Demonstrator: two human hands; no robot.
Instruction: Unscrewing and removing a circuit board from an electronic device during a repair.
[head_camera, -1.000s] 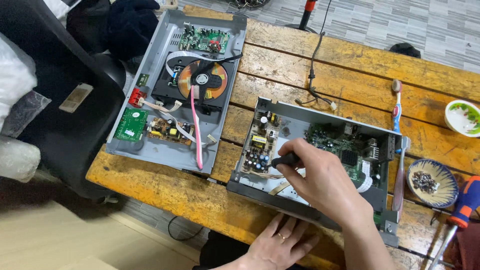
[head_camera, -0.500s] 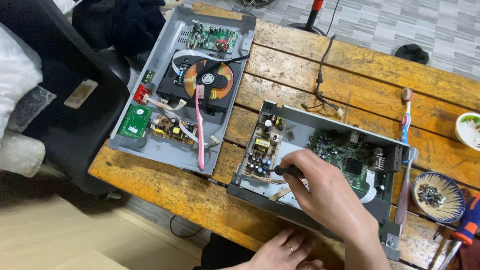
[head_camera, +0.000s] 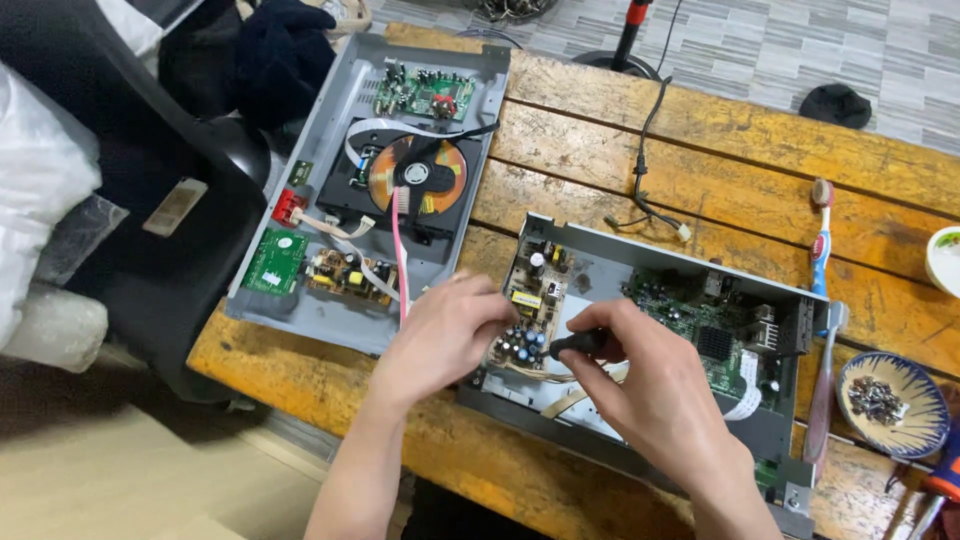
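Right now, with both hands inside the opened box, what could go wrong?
1. The screwdriver in the right hand could slip and scratch the small circuit board.
2. The left hand is close to the board's parts and might bend one.
3. The box hangs over the table edge and could tip.

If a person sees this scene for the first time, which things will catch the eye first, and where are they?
First, the two hands at the bottom centre: the right hand grips a black-handled tool over the open grey device, and the left hand touches its left edge. Next, the orange disc in the second opened device at the upper left of the wooden table.
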